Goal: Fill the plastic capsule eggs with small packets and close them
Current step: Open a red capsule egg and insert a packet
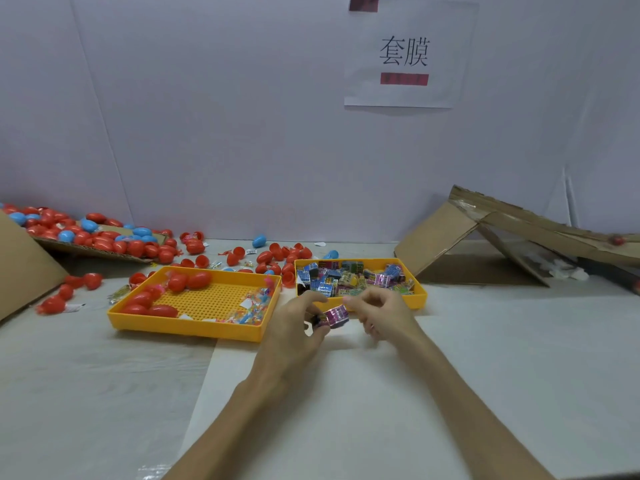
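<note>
Holding pink packet in left hand grip, right hand grip unclear, packet tray, egg tray behind

A hand-packing station in a small workshop is shown. The table is covered in white sheeting and boxed in by plain white partition boards, to which a printed paper sign in Chinese characters is fixed with red tape. Capsule eggs are heaped in bulk on torn cardboard. Foil packets are stocked in a yellow plastic tray.
</note>
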### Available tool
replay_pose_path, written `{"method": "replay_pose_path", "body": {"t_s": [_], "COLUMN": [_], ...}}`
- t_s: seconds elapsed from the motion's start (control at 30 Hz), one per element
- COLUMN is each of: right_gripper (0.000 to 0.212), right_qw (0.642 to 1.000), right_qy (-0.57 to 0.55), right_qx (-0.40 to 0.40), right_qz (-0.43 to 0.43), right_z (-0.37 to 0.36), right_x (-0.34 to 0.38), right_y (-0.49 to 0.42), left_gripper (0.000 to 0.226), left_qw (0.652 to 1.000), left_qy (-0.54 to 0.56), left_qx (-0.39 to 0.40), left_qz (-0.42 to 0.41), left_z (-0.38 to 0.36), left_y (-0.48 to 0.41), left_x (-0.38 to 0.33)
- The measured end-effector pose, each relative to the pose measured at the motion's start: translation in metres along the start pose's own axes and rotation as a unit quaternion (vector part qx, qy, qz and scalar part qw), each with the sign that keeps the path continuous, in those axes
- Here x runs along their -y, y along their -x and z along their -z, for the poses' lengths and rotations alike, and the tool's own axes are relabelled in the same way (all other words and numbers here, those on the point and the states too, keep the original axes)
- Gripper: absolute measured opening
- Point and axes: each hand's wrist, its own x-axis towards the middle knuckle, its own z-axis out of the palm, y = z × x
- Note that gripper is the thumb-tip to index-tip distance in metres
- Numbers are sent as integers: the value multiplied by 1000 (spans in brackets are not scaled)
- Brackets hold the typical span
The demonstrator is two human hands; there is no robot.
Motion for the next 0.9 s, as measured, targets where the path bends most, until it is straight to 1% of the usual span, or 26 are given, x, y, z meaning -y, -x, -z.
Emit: {"method": "replay_pose_path", "body": {"t_s": [0.07,0.17,0.3,0.9], "right_gripper": [34,27,20,16], "right_qw": [1000,1000,998,995], "right_qy": [-13,-28,-56,-79], "right_qx": [22,13,18,6], "right_qz": [3,7,-13,-58], "right_z": [-8,-13,-11,-7], "right_x": [-2,-5,-5,3], "right_y": [5,9,10,11], "left_gripper": [36,33,32,28], "left_qw": [1000,1000,1000,1000], "left_qy": [4,2,12,6], "left_qx": [-12,-16,-18,-12], "left_qz": [-10,-15,-15,-11], "left_z": [0,-2,-2,-4], "left_y": [-1,0,2,2], "left_x": [0,0,-1,-2]}}
